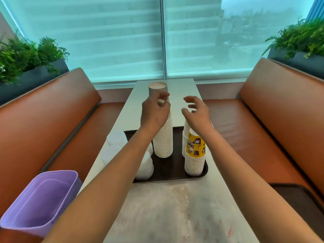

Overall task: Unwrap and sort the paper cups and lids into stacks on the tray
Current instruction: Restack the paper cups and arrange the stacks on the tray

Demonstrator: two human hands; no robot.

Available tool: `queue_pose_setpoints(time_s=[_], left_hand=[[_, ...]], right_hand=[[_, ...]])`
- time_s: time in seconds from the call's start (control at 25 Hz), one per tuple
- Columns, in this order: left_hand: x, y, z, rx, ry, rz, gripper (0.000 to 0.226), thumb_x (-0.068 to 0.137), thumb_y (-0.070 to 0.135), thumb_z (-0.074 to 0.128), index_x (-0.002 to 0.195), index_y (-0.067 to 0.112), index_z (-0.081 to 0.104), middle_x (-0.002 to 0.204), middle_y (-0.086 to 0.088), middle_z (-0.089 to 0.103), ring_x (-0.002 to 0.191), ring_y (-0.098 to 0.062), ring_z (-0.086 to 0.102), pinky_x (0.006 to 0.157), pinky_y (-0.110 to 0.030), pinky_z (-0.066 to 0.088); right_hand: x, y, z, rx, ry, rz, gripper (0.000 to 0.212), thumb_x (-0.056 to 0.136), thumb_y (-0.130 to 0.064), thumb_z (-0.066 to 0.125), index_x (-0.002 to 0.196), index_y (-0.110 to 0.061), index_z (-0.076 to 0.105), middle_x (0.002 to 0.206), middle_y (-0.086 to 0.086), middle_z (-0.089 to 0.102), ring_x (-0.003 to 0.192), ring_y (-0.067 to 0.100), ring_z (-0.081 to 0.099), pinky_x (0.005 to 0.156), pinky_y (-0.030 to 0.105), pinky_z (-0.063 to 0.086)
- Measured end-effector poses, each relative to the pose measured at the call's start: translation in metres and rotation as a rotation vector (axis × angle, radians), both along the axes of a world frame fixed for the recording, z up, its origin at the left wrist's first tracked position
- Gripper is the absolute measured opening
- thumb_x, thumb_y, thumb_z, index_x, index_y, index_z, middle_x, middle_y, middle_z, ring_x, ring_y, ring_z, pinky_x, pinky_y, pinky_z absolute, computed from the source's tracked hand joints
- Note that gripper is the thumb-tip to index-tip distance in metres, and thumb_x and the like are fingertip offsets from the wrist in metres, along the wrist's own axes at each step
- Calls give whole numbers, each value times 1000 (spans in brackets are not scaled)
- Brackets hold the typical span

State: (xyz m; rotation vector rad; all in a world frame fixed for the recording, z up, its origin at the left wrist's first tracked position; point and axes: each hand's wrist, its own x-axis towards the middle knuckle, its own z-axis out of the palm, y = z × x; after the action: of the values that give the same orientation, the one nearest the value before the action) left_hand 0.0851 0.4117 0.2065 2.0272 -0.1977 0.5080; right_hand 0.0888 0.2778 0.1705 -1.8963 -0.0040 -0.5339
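Left hand: your left hand (155, 113) is raised against the upper part of the tall white cup stack (164, 135), fingers curled and pinching the stack just below its top cup.
Right hand: your right hand (197, 111) hovers to the right of that stack, apart from it, fingers spread and loosely bent, holding nothing.
Tall white cup stack: it stands upright on the tray (168, 169), at the tray's middle; its top cup (158, 88) shows a grey wall and an open mouth above your left fingers.
Printed cup stack: a shorter stack (195, 155) stands at the tray's right front corner; the upper cup is yellow with dark print, the ones beneath show as white rims.
White stack behind it: another white stack (185, 137) rises just behind the printed one, partly hidden by your right wrist.
Lids on the tray: a pile of white lids (145, 165) sits at the tray's left front corner, partly covered by your left forearm.
Lids off the tray: further translucent white lid stacks (114, 146) lie on the table (175, 207), just left of the tray.
Tray: dark brown, lying across the pale table.
Bin: a purple bin (41, 199) sits well left of the tray, on the orange bench seat (57, 120).
Second tray: a dark one (298, 199) lies well to the right, on the opposite bench seat.
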Motion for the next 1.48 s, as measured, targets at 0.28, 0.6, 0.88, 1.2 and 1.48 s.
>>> queue_pose_setpoints(time_s=[0.28, 0.6, 0.88, 1.2, 1.48], left_hand=[[32, 41, -8, 81, 40, 60, 57, 83, 18, 63, 135, 20, 42, 136, -11, 40, 121, -27, 44, 97, -30, 39], [72, 41, -12, 171, 126, -81, 91, 76, 39, 74, 147, 41, 17, 150, -10, 19, 135, -29, 33, 108, -38, 34], [97, 32, -20, 132, 26, -140, 75, 72, 38, 78, 135, 31, 38, 139, -4, 43, 120, -22, 48, 90, -25, 43], [107, 33, -29, 84, 24, -146, 60, 72, 34, 78, 118, 20, 43, 122, -4, 53, 100, -20, 54, 73, -23, 45], [97, 35, -34, 81, -5, -167, 63, 71, 38, 79, 120, 21, 41, 123, -3, 53, 101, -21, 55, 75, -29, 52]], right_hand=[[-3, 56, -37, -85, 218, 4, 70, 87, -13, 62, 147, -14, 26, 150, 5, 31, 136, 22, 32, 107, 29, 30], [24, 67, -99, -36, 498, -38, 95, 81, -16, 71, 151, -12, 7, 157, 7, 17, 144, 25, 18, 114, 37, 22], [47, 71, -146, 74, 612, -61, 118, 69, -21, 84, 151, -20, 0, 159, 4, 10, 146, 26, 12, 118, 47, 18], [60, 78, -173, 141, 528, -42, 111, 61, -15, 87, 147, -23, 17, 141, 4, 41, 132, 25, 38, 109, 48, 37], [47, 80, -177, 140, 480, -60, 106, 61, -15, 87, 144, -22, 22, 138, 3, 44, 129, 24, 40, 108, 47, 38]])
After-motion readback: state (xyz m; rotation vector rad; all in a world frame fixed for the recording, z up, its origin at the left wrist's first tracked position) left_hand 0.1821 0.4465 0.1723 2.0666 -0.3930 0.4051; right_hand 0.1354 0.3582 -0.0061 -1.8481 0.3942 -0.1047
